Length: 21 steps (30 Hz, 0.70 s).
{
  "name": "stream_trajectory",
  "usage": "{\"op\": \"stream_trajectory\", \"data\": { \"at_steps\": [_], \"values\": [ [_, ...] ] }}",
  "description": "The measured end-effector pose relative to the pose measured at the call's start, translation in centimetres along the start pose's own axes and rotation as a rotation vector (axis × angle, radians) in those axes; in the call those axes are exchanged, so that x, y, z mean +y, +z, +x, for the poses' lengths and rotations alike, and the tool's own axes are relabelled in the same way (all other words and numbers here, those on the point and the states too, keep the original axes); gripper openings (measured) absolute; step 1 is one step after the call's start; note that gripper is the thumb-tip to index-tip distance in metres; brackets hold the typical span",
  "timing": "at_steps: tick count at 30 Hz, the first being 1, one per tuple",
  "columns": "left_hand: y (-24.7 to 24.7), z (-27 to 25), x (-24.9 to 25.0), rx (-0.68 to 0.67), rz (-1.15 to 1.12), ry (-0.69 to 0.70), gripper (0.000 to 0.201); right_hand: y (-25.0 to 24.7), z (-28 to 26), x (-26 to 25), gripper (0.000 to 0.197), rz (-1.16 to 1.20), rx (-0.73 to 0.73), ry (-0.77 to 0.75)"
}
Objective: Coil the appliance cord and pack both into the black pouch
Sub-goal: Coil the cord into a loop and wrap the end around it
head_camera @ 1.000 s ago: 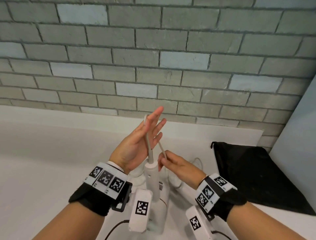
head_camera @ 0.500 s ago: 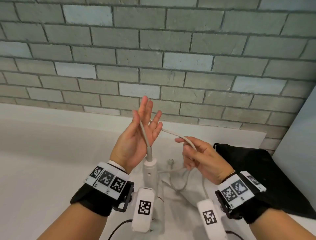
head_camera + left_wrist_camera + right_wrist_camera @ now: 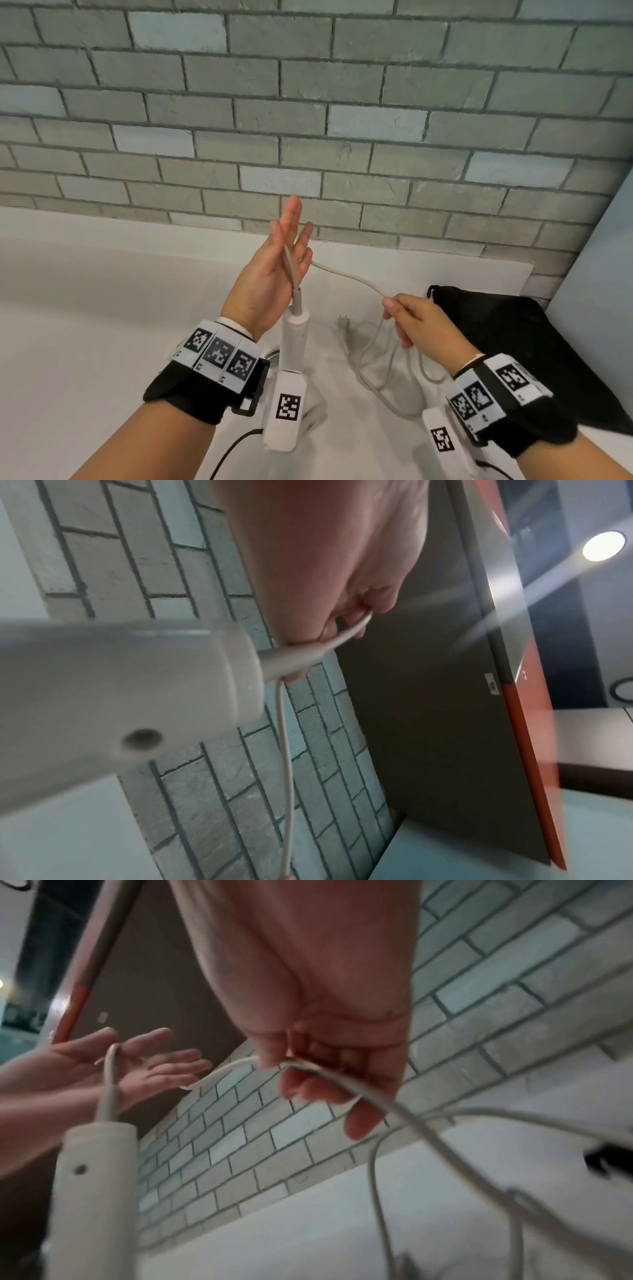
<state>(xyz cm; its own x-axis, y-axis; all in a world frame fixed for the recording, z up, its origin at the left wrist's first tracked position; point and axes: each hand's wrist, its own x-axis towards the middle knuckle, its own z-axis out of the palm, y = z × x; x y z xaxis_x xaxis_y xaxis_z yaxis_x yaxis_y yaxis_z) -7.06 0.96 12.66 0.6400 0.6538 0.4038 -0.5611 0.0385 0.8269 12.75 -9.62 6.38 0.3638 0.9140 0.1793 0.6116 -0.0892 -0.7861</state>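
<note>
A white appliance stands on the counter with its handle (image 3: 294, 339) upright, just below my left wrist. Its beige cord (image 3: 352, 279) leaves the handle top, runs up across my left palm, passes behind the straight raised fingers and stretches right. My left hand (image 3: 287, 246) is held flat and upright with the cord looped over it. My right hand (image 3: 407, 315) pinches the cord between thumb and fingers, right of the left hand and lower. The rest of the cord lies in loose loops (image 3: 376, 377) on the counter, ending in the plug (image 3: 342, 323). The black pouch (image 3: 513, 335) lies flat at the right.
The white counter (image 3: 85, 325) meets a grey brick wall (image 3: 308, 120) behind. A pale panel (image 3: 603, 274) stands at the right edge beside the pouch. A thin black cable (image 3: 233, 448) from the wrist camera hangs near the front.
My right hand has moved right and lower, drawing the cord out sideways from the left hand. My left hand has straightened its fingers upward with the cord round them.
</note>
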Motion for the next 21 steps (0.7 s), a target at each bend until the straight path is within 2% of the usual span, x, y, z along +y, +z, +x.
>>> {"op": "stream_trajectory", "data": {
  "at_steps": [1,3,5,8,10,12,16,21],
  "values": [
    [0.1,0.1,-0.1,0.000,0.033,0.002,0.041,0.3,-0.2,0.1,0.025,0.003,0.026,0.029],
    [0.1,0.4,-0.2,0.017,0.101,0.017,0.036,0.8,-0.9,-0.2,0.020,-0.034,0.051,-0.030],
    [-0.2,0.7,-0.1,0.045,0.169,0.043,0.035,0.8,-1.9,-1.1,0.014,-0.154,0.030,-0.185],
    [-0.7,1.2,-0.1,0.051,0.241,0.089,0.032,-0.1,-3.3,-3.1,0.020,-0.405,-0.129,-0.399],
    [-0.9,1.3,-0.4,0.039,0.289,0.117,0.036,-1.1,-3.9,-4.7,0.030,-0.463,-0.187,-0.526],
    [-0.6,1.2,-0.5,0.002,0.375,0.137,0.037,-2.3,-4.6,-6.9,0.033,-0.449,-0.177,-0.632],
    [0.7,0.8,0.0,-0.109,0.606,0.132,0.035,-3.8,-4.6,-10.9,0.024,-0.359,0.016,-0.767],
    [1.4,0.1,0.6,-0.290,0.685,0.011,0.046,-5.0,-2.3,-13.2,0.020,-0.233,0.300,-0.742]
  ]
}}
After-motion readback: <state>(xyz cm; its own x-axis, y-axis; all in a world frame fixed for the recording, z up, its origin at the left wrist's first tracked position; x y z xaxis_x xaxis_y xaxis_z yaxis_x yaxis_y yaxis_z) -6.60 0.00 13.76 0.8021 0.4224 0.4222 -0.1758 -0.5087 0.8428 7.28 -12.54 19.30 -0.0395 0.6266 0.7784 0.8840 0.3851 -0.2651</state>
